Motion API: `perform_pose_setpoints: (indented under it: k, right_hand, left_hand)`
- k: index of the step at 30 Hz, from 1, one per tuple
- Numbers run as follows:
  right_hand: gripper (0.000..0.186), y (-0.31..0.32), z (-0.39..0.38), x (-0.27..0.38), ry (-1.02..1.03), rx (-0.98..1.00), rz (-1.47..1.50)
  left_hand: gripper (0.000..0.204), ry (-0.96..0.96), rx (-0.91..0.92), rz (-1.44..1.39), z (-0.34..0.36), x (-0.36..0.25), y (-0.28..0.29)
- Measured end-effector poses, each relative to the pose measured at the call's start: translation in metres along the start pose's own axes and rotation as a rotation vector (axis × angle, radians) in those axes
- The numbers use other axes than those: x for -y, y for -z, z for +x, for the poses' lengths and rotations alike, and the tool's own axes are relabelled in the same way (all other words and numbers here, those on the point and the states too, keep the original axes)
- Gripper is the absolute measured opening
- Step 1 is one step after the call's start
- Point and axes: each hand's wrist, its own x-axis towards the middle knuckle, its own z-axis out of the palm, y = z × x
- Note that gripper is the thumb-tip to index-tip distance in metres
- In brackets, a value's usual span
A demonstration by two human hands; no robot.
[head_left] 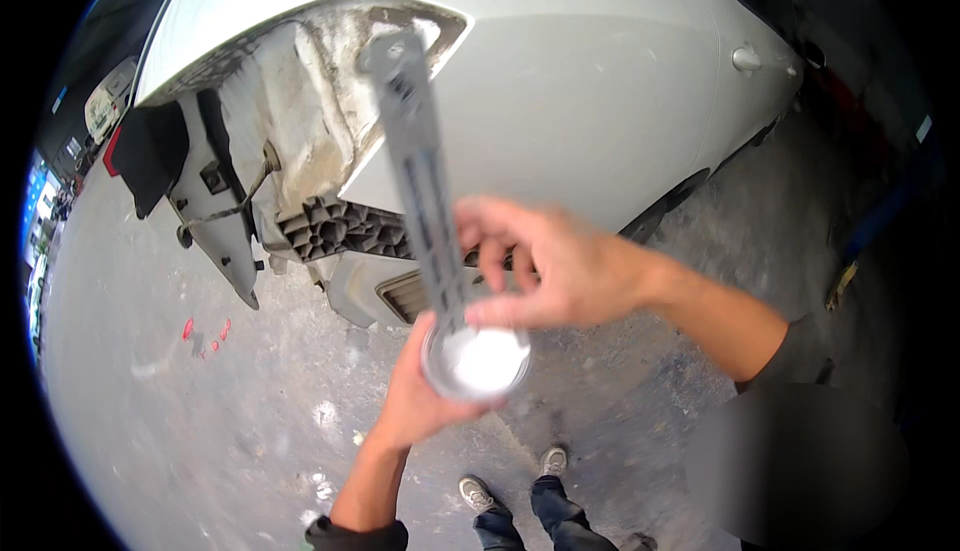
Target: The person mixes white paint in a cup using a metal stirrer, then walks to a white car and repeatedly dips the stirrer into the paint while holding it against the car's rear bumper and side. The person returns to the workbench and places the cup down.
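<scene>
My left hand (425, 391) is closed around a small clear round cup (432, 366) with something bright white in it (490, 361). A long grey slotted strip (418, 166) rises from the cup's far rim, wider at its upper end. Whether its lower end stands inside the cup or is pinched against it by the left hand cannot be made out. My right hand (560, 266) is just right of the strip, fingers loosely bent and apart, thumb at the cup's rim. Its fingertips are blurred near the strip's edge; I see no firm hold.
A white car body (580, 101) stands ahead, with an exposed wheel-arch area (330, 121) and a black honeycomb part (345, 226). A loose-hanging panel (215, 226) is at left. Red marks (205, 336) lie on the grey floor (250, 411). My shoes (477, 493) show below.
</scene>
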Motion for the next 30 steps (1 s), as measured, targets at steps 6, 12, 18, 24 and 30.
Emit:
perform_pose_setpoints:
  k: [6, 12, 18, 24, 30]
  right_hand:
    - [0.029, 0.034, 0.020, 0.009, 0.062, -0.316, -0.266]
    - [0.022, 0.018, 0.030, -0.009, -0.012, -0.443, -0.258]
    - [0.022, 0.022, 0.038, -0.018, 0.007, -0.576, -0.240]
    - [0.023, 0.035, 0.040, -0.016, 0.036, -0.576, -0.143]
    - [0.025, 0.016, 0.039, -0.034, 0.021, -0.462, -0.125]
  left_hand:
    - [0.085, -0.121, -0.143, -0.067, 0.054, -0.005, -0.008]
    - [0.081, -0.134, -0.306, -0.188, 0.070, -0.002, -0.011]
    - [0.082, -0.142, -0.349, -0.197, 0.071, -0.001, -0.014]
    - [0.084, -0.136, -0.346, -0.214, 0.070, -0.002, -0.016]
    - [0.083, -0.142, -0.371, -0.155, 0.072, 0.008, -0.014]
